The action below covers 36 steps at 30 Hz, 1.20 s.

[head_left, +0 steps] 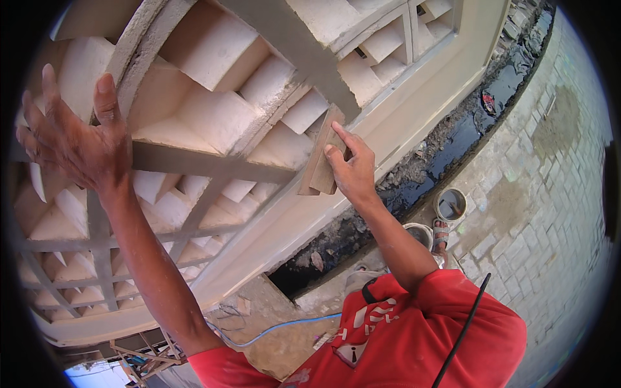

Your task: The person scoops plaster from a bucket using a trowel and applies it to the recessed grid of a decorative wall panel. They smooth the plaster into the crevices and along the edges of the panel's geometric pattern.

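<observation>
My right hand (354,165) is closed round a brown wooden float (317,169), with thumb and fingers on its upper edge. The float lies against the lattice wall, where a smooth grey mortar band (304,42) meets the pale ledge along its lower side. My left hand (81,132) is spread wide beside the lattice, thumb up and nothing in it; whether its palm touches the wall I cannot tell. Pale, angled hollow blocks (210,126) fill the wall, and a grey rib (207,161) runs between my two hands.
A ditch with dark water (446,152) and rubble runs along the wall's foot. Near my sandalled foot (441,234) stand a bucket of grey liquid (451,205) and another bucket (419,234). Block paving (517,252) lies to the right. A blue hose (278,328) crosses the ground.
</observation>
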Each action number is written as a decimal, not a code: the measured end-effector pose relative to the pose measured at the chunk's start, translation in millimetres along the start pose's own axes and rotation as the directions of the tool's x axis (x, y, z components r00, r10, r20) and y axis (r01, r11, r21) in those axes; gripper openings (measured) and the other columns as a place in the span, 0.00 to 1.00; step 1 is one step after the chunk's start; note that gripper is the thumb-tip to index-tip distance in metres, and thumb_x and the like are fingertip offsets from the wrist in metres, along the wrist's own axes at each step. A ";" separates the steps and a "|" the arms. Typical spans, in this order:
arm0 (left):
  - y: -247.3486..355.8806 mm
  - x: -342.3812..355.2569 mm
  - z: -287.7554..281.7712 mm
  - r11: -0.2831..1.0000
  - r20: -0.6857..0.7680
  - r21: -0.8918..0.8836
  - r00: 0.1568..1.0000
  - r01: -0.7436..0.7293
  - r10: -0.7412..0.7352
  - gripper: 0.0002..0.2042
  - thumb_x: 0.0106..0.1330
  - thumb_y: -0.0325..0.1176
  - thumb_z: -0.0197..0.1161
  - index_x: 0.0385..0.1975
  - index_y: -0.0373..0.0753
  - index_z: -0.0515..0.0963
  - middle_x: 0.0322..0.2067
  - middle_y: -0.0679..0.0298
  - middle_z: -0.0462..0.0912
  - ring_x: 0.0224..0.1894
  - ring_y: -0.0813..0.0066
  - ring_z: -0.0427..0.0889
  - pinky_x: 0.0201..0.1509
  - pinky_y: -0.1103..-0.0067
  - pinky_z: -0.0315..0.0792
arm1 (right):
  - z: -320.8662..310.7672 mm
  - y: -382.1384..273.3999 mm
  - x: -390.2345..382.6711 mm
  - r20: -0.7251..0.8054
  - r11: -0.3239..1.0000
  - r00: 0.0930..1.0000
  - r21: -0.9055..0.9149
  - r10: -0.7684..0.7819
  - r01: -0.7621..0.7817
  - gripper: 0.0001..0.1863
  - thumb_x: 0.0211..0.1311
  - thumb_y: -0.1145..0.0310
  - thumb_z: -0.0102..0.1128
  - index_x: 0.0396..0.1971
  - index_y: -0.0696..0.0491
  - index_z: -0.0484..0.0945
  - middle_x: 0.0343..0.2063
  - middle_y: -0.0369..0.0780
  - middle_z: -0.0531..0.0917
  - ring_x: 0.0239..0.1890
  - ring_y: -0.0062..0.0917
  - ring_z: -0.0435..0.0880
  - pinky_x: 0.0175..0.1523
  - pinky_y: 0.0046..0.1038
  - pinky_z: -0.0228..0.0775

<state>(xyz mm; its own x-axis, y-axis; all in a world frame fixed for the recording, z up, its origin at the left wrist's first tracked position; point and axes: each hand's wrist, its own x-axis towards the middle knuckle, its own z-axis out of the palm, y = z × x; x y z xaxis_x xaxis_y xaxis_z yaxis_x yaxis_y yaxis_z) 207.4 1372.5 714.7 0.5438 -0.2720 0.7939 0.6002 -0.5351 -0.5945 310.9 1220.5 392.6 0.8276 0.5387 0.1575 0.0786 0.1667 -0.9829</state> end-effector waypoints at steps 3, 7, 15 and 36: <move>0.7 1.0 -3.1 1.000 0.009 0.013 1.000 0.007 -0.007 0.35 0.58 0.70 0.50 0.62 0.59 0.65 0.63 0.56 0.61 0.67 0.44 0.49 0.68 0.52 0.43 | -3.2 -7.2 31.2 -0.216 0.984 0.976 0.173 -0.015 0.054 0.27 0.55 0.67 0.57 0.55 0.64 0.71 0.34 0.50 0.77 0.36 0.35 0.78 0.46 0.32 0.69; 9.0 3.4 -0.3 1.000 -0.012 -0.017 1.000 0.010 -0.011 0.34 0.61 0.68 0.46 0.63 0.55 0.64 0.65 0.56 0.58 0.69 0.45 0.47 0.70 0.53 0.38 | 11.6 -19.8 25.8 -0.144 0.996 0.987 -0.063 -0.066 0.057 0.26 0.55 0.67 0.57 0.54 0.63 0.72 0.33 0.50 0.77 0.36 0.38 0.78 0.45 0.33 0.69; 7.3 3.2 3.3 0.999 -0.038 -0.035 0.999 -0.019 0.018 0.34 0.60 0.68 0.47 0.63 0.56 0.65 0.63 0.54 0.61 0.68 0.47 0.50 0.69 0.53 0.41 | -1.4 -28.5 35.8 -0.223 0.992 0.966 -0.040 -0.128 0.122 0.25 0.56 0.68 0.56 0.53 0.63 0.73 0.32 0.48 0.77 0.36 0.37 0.76 0.46 0.36 0.68; -5.6 -1.6 0.6 0.999 0.027 0.044 1.000 -0.005 0.004 0.34 0.58 0.70 0.50 0.61 0.59 0.66 0.58 0.54 0.64 0.64 0.47 0.54 0.67 0.52 0.45 | -4.8 -49.7 37.3 -0.082 0.982 0.980 -0.067 -0.183 0.178 0.24 0.56 0.70 0.57 0.54 0.61 0.72 0.27 0.45 0.72 0.31 0.31 0.73 0.39 0.32 0.67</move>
<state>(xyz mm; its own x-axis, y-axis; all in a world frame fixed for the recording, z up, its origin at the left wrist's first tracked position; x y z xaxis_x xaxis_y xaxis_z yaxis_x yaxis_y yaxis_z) 203.5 1376.4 716.7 0.5619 -0.2524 0.7877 0.6225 -0.4981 -0.6037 340.5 1228.3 447.0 0.8417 0.4298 0.3267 0.2619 0.2041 -0.9433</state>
